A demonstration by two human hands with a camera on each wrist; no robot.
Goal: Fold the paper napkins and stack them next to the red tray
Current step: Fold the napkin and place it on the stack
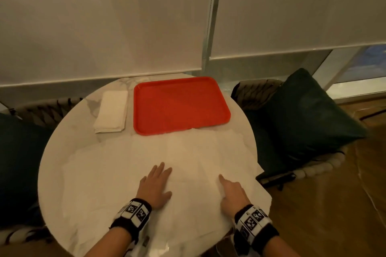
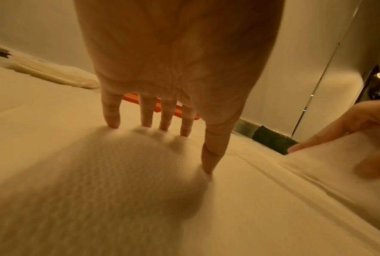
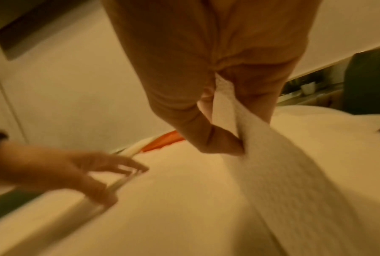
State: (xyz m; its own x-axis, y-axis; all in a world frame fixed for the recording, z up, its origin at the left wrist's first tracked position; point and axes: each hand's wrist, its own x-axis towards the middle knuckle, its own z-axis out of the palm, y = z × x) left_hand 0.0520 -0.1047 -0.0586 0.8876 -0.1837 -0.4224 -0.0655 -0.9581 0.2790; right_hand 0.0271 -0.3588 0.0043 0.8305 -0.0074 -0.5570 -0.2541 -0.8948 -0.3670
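Left hand (image 1: 155, 186) flat, fingers straight, pressing unfolded napkin (image 1: 188, 152) at lower centre. Right hand (image 1: 234, 192) pinching a napkin fold; grip hidden from head view. Folded stack (image 1: 111, 108) just left of red tray (image 1: 181, 104), upper centre. Napkin edges faint against table (image 1: 54, 152).

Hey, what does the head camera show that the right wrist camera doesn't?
Head only: the whole round table, the folded napkin stack left of the red tray, and dark cushions.
Right wrist only: the right hand pinching a raised fold of the open napkin.
Both: the left hand resting flat on that napkin.
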